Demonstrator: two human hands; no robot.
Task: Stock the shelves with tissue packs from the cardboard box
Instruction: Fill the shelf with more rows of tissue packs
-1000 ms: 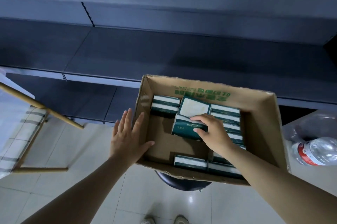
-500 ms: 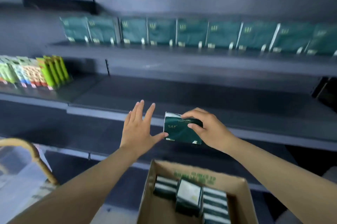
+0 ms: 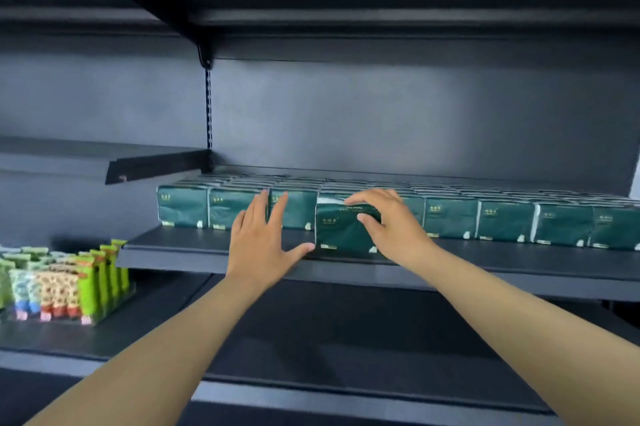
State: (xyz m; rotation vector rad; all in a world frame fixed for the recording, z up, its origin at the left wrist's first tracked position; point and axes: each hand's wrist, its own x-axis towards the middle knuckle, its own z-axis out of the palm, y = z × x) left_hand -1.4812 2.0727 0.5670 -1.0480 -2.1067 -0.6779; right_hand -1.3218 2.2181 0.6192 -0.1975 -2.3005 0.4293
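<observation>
Now raised, right hand [image 3: 391,228] sets pack [image 3: 341,228] on shelf [image 3: 207,252].

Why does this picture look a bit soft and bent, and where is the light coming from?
Head view: the wide lens bows the dark shelf edges; light pools pale on the back wall, while the upper shelving stays dim. The colourful packets at lower left are smeared by motion blur. The right hand gripping the green tissue pack and the open left hand look fairly sharp.

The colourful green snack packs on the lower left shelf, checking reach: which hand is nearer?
Left. The left hand is nearer the snack packs; the right hand is farther right.
</observation>
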